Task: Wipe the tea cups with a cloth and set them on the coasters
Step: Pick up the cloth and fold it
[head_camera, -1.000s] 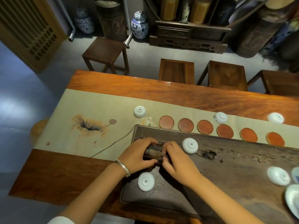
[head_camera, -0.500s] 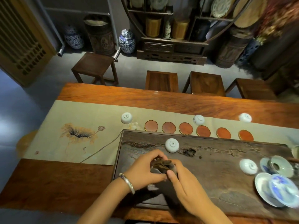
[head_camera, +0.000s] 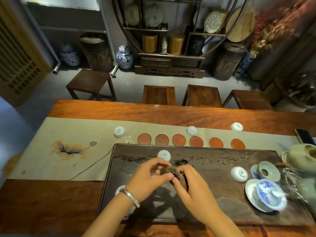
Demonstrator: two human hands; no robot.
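Note:
Both hands hold a dark brown cloth (head_camera: 172, 171) above the dark wooden tea tray (head_camera: 213, 211). My left hand (head_camera: 150, 178) pinches its left end and my right hand (head_camera: 189, 185) grips the hanging part. White tea cups stand upside down: one (head_camera: 164, 155) on the tray just beyond my hands, one (head_camera: 239, 174) at the tray's right, one (head_camera: 120, 189) partly hidden behind my left wrist. Three more cups (head_camera: 119, 132) (head_camera: 191, 130) (head_camera: 236, 126) sit on the beige runner behind a row of several round red-brown coasters (head_camera: 179, 139), all bare.
A blue-and-white lidded bowl on a saucer (head_camera: 266, 196), a pale lid (head_camera: 267, 171) and a greenish teapot (head_camera: 302, 157) crowd the tray's right end. A phone (head_camera: 304, 136) lies at the far right. Wooden stools (head_camera: 159, 94) stand beyond the table.
My hands lifted the cloth off the tray and drew it toward me. The camera tilted up and right, showing the shelf and the teaware on the right.

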